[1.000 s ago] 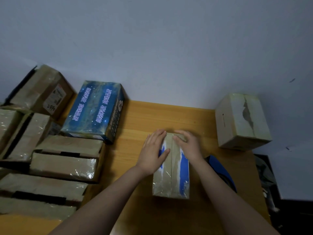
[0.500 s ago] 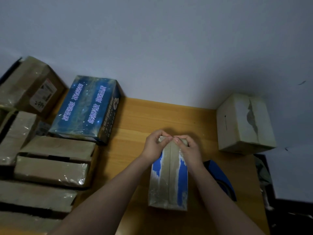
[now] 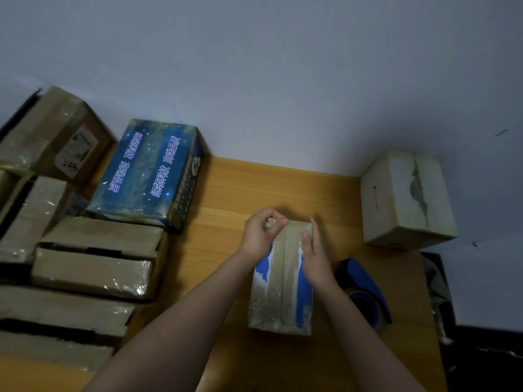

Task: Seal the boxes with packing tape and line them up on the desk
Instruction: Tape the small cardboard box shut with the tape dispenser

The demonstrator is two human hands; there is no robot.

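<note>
In the head view, the small box (image 3: 283, 290) lay mid-desk, its long side running near to far, its brown top torn to blue along both edges and glossy with tape. The left hand (image 3: 260, 236) was clamped on the box's far left corner, thumb and curled fingers pinching where a bit of tape glinted; whether it held a loose tape end or the cardboard itself could not be told. The right hand (image 3: 314, 258) lay with fingers fairly straight along the box's right top edge, pressing down and holding nothing. The hands were apart, one on each side of the centre seam. Just right of the box, partly behind the right forearm, sat the blue tape dispenser (image 3: 365, 287), untouched. On the desk (image 3: 240, 188) at the far left stood a blue printed box (image 3: 147, 171), with taped brown boxes (image 3: 93, 261) nearer on the left and a pale box (image 3: 404, 199) at the far right. As I judged it, the step in hand was finishing the seal at this box's far end. The next move would call for rubbing that tape end flat over the far edge while the right hand steadied the box, then setting it in line with the others
</note>
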